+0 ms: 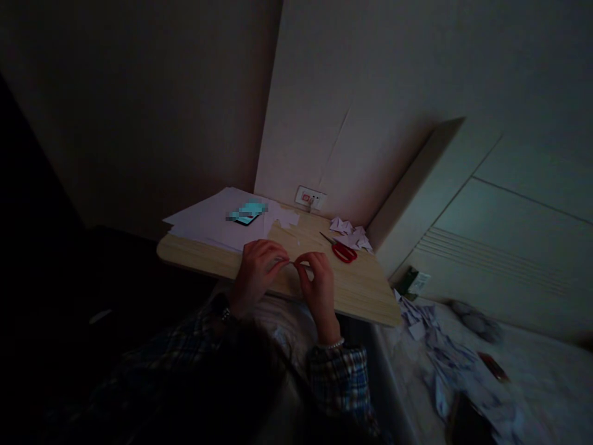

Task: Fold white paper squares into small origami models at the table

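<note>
My left hand (257, 267) and my right hand (317, 281) are close together over the front edge of a light wooden table (365, 296). Both have their fingers curled in a pinch on a small pale strip of paper (290, 262) stretched between them. Red-handled scissors (341, 250) lie on the table just right of my right hand. A stack of white paper sheets (204, 222) lies at the table's far left with a phone (247, 216) on top of it.
Folded paper pieces (352, 233) are piled at the table's back right corner. A wall socket (310, 198) sits behind the table. Several paper scraps (445, 358) are scattered over the bed at the right. The room is dim; the left is dark.
</note>
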Available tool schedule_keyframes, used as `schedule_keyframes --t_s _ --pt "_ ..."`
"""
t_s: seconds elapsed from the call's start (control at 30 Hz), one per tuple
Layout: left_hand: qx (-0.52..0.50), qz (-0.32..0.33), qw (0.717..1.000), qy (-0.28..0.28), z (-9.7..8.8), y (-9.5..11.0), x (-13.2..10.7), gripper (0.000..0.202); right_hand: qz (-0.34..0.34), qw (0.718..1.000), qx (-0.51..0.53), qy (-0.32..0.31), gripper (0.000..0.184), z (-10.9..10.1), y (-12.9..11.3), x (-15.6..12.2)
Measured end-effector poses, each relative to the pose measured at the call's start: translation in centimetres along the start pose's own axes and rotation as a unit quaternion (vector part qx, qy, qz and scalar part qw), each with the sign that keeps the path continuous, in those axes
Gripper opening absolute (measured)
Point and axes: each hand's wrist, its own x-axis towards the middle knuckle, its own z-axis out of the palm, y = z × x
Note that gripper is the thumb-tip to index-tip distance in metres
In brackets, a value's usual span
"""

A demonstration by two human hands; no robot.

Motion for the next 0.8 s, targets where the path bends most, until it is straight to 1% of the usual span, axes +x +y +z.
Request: schedule_keyframes --t_s 0.07,0.2,0.3,0.37,0.5,0.63,0.8 --pt "0.005 0.002 1.0 0.005 -0.1 0.0 0.0 0.002 0.001 1.0 -0.001 0.002 0.01 0.0 0.0 0.0" --pt "0.015 -0.015 0.999 0.028 0.0 0.2 0.0 0.004 0.008 1.0 -0.005 0.005 0.013 -0.1 0.1 0.1" --pt "-0.001 0.007 1.0 0.01 0.2 0.6 0.0 0.003 0.009 1.0 -0.01 0.021 0.014 0.0 0.0 0.1" --pt "-0.006 0.015 1.0 0.003 0.4 0.8 -0.1 0.003 0.001 1.0 -0.007 0.019 0.014 0.0 0.0 0.0" --pt "-0.002 0.01 1.0 -0.003 0.6 0.9 0.0 0.002 -0.006 1.0 -0.005 0.011 0.012 0.0 -0.2 0.0" --pt "-0.009 0.022 1.0 -0.011 0.8 1.1 0.0 0.006 0.002 1.0 -0.004 0.012 0.01 0.0 -0.2 -0.2" --pt "-0.002 0.023 1.0 -0.007 0.6 0.7 -0.1 0.005 -0.004 1.0 -0.01 0.01 0.012 -0.2 -0.3 -0.3"
